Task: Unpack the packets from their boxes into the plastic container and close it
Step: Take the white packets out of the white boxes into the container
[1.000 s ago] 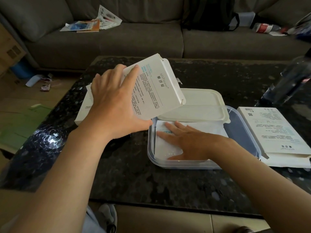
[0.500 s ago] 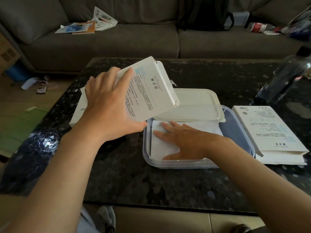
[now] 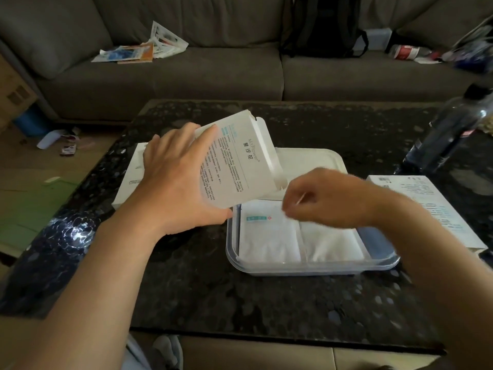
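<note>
Fingers (image 3: 205, 138) and thumb of the left hand (image 3: 173, 182) grip a white box (image 3: 240, 161), tilted over the far left corner of the plastic container (image 3: 306, 268). The right hand (image 3: 328, 198) hovers blurred above the container, its fingers curled. I cannot tell whether they hold anything. Two white packets (image 3: 269, 236) lie side by side inside the container. The lid (image 3: 320, 161) lies at its far edge, and a second box (image 3: 426, 206) lies to its right on the desk (image 3: 240, 303).
</note>
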The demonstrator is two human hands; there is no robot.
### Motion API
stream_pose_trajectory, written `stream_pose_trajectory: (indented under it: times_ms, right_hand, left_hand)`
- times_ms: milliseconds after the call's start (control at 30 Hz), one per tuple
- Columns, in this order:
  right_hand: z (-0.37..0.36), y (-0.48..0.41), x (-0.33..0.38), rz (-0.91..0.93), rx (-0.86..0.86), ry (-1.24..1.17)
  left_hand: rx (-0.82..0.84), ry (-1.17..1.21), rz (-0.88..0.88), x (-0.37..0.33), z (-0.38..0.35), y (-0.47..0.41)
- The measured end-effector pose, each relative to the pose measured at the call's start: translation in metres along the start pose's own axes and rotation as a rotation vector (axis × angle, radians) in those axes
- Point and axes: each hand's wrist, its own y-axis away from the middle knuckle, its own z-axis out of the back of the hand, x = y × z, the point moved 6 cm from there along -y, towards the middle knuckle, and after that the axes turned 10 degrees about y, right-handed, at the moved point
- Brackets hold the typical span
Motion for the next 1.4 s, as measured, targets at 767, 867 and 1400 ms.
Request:
stream_pose_trajectory:
  times_ms: [767, 867, 1400]
  right_hand:
    - [0.023, 0.002, -0.019, -0.172, -0.307, -0.203]
    - [0.039, 0.019, -0.018, -0.198, -0.318, -0.296]
    - [0.044, 0.096, -0.078, -0.481, -0.571, -1.166]
  left_hand:
    - [0.047, 0.005, -0.217, -0.053, -0.023, 0.003]
    - [0.078, -0.021, -0.184, -0.049, -0.024, 0.001]
    - [-0.065, 0.031, -0.262, -0.102, -0.05, -0.01]
